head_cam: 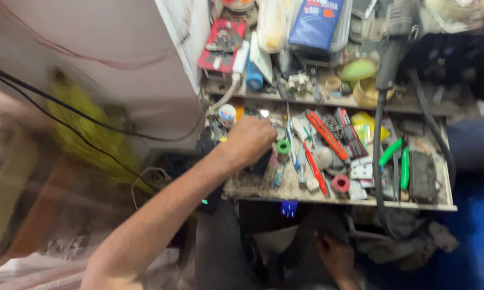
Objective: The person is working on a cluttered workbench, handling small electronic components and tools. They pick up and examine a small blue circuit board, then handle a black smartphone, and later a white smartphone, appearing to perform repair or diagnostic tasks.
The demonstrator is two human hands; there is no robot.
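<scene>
The left hand (251, 138) reaches over the cluttered workbench (263, 189), fingers curled down among small tools beside a green tape roll (283, 146); whether they clamp anything cannot be told. Nothing is lifted clear yet. Right of it, the right hand (336, 258) rests low, its grip unclear.

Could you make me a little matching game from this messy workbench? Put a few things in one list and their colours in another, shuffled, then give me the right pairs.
Things:
1. Tape roll near the bench's front edge
2. Plier handles right of it
3. Packet on the upper shelf
4. Bundle by the wall, left

Colours:
A. blue
B. yellow
C. red
D. green

Pairs: 1-C, 2-D, 3-A, 4-B
</scene>
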